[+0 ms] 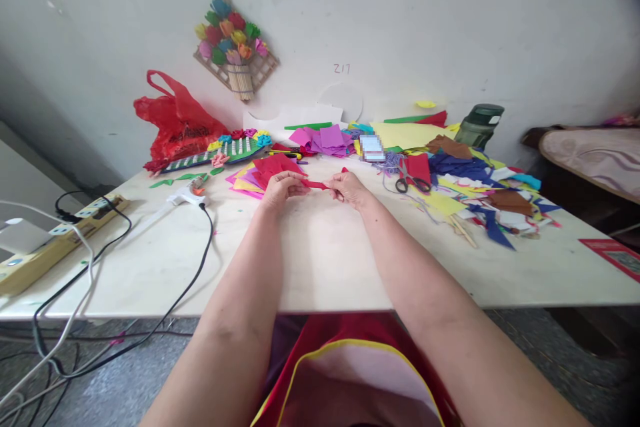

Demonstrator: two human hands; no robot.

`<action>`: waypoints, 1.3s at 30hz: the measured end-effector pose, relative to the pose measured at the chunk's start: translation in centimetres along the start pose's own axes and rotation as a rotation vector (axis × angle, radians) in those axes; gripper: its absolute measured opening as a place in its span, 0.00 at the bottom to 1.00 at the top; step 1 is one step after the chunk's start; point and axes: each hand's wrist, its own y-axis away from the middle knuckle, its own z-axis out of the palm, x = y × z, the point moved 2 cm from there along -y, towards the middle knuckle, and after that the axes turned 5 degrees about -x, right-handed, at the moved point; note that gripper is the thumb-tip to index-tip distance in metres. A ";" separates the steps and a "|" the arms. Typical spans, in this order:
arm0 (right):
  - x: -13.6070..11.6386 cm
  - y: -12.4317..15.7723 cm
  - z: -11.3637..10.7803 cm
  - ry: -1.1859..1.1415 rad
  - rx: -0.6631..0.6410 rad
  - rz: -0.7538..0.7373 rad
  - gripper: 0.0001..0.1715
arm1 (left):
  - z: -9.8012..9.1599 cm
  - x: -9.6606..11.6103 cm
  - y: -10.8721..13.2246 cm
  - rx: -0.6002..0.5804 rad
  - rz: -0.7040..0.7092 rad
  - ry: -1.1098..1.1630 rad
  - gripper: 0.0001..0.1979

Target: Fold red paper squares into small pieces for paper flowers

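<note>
Between my two hands a narrow folded strip of red crepe paper (316, 185) is stretched above the table. My left hand (285, 191) pinches its left end, and my right hand (347, 188) pinches the other, with a bit of red showing above the fingers. Just behind my left hand lies a stack of coloured paper sheets (274, 168), red on top with pink, yellow and purple below. Scissors (413, 181) with dark handles rest to the right of my right hand, partly over a red piece.
At the left are a glue gun (189, 193) with a black cord and a power strip (63, 240). A red plastic bag (175, 121) stands at the back left. Paper scraps (493, 197) cover the right side, near a green bottle (480, 127). Purple sheets (325, 140) lie at the back.
</note>
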 end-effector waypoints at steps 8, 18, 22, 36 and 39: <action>-0.2 0.1 0.2 0.046 -0.027 -0.028 0.13 | 1.0 -0.1 0.3 -0.038 -0.077 -0.338 0.21; -0.3 0.1 0.6 0.111 -0.017 -0.055 0.14 | 1.0 0.4 0.7 -0.042 0.040 -0.437 0.21; -0.2 -0.1 0.8 0.116 0.009 -0.077 0.13 | 1.6 0.2 0.5 -0.054 -0.037 -0.293 0.19; 0.0 -0.2 0.3 -0.055 -0.015 0.053 0.16 | 1.0 -0.3 0.4 -0.085 -0.001 -0.196 0.15; 0.0 -0.1 0.2 -0.013 -0.006 0.043 0.17 | 0.9 -0.4 0.3 -0.082 -0.013 -0.178 0.16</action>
